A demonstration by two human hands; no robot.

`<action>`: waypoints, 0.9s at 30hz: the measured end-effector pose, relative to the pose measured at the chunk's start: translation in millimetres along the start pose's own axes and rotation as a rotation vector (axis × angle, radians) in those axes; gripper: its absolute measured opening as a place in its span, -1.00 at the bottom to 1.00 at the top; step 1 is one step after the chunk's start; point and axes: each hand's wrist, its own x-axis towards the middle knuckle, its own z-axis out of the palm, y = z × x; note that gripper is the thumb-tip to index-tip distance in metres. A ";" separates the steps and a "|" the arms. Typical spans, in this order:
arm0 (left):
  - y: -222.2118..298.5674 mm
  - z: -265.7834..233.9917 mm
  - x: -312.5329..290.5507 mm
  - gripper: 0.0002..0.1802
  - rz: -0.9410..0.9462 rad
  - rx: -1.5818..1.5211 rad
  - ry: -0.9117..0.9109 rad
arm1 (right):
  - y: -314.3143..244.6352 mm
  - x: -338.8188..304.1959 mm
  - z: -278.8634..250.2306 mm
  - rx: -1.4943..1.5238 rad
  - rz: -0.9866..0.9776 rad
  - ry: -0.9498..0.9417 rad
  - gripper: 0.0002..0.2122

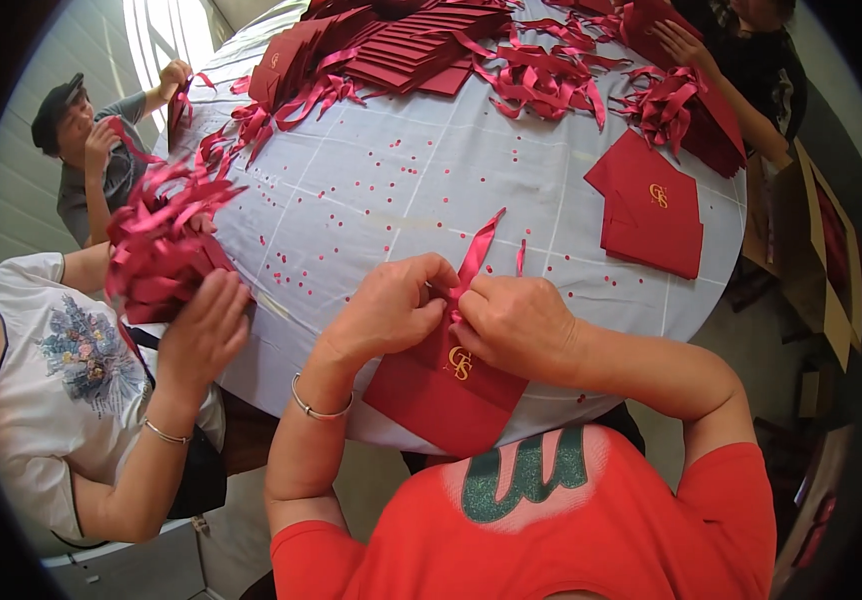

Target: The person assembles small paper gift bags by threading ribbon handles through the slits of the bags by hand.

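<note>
Red ribbon (476, 252) aslant, tip away rightward

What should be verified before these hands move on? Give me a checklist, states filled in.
1. Left hand on the red ribbon: ok, fingers closed at it.
2. Right hand on the ribbon: ok, fingers curled in beside the left.
3. Red card showing its gold emblem: ok, emblem uncovered.
4. Knot formed and tight: cannot tell, fingers cover that spot.
5. Tablecloth free of scraps: not ok, small red dots lie scattered.
6. Card pile at right apart from the hands: ok.
</note>
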 end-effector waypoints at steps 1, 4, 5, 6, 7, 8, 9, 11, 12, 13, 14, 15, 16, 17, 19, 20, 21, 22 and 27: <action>-1.7 1.0 0.0 -0.80 0.038 0.021 0.015 | 1.1 0.0 3.8 -0.050 -0.045 0.016 -0.86; -7.7 4.4 -1.4 -0.84 0.149 0.044 0.071 | 2.9 0.2 8.8 0.007 -0.120 0.076 -0.84; -7.5 4.1 -1.4 -0.84 0.149 0.041 0.071 | 3.5 0.2 7.9 0.007 -0.118 0.074 -0.84; -5.6 3.3 -1.5 -0.85 0.146 0.051 0.064 | 3.8 0.3 5.5 0.025 -0.141 0.097 -0.83; -4.6 3.2 -1.2 -0.85 0.143 0.062 0.056 | 4.4 0.1 4.2 0.042 -0.162 0.121 -0.82; -5.1 3.7 -1.3 -0.85 0.147 0.060 0.054 | 5.2 -1.4 5.1 0.038 -0.159 0.122 -0.82; -6.1 3.8 -1.9 -0.86 0.178 0.070 0.057 | 6.3 -3.6 7.1 0.047 -0.194 0.130 -0.81; -8.8 4.7 -2.4 -0.86 0.213 0.077 0.056 | 7.5 -5.2 5.2 0.053 -0.224 0.139 -0.80; -10.8 5.7 -2.4 -0.86 0.207 0.067 0.062 | 7.4 -3.8 0.1 0.123 -0.148 0.089 -0.82; -12.4 6.3 -2.1 -0.86 0.201 0.056 0.068 | 7.6 -1.8 -5.9 0.192 -0.071 0.040 -0.84; -13.2 6.0 -3.1 -0.86 0.203 0.054 0.063 | 10.5 0.9 -14.1 0.314 0.003 0.026 -0.84; -13.2 6.5 -3.0 -0.87 0.201 0.062 0.066 | 18.8 3.3 -24.5 0.433 0.080 0.012 -0.83; -12.9 7.2 -3.3 -0.87 0.199 0.069 0.071 | 31.3 4.5 -34.2 0.473 0.093 -0.001 -0.91; -12.0 7.4 -4.3 -0.87 0.196 0.066 0.069 | 38.0 6.5 -47.3 0.492 0.153 -0.028 -0.92; -5.0 4.6 -7.0 -0.86 0.230 0.170 0.081 | 56.9 5.6 -66.2 0.475 0.171 -0.125 -0.84; -1.3 5.5 -8.1 -0.86 0.235 0.169 0.080 | 64.9 0.9 -67.5 0.471 0.174 -0.123 -0.84; 2.7 7.7 -12.1 -0.84 0.273 0.249 0.110 | 72.2 -3.9 -65.6 0.375 0.094 -0.115 -0.83; 7.5 9.9 -17.1 -0.81 0.310 0.329 0.142 | 75.6 -6.4 -65.0 0.280 0.013 -0.107 -0.82; 30.9 30.7 -39.4 -0.64 0.227 0.496 0.132 | 86.0 -11.7 -50.9 0.080 -0.098 -0.099 -0.87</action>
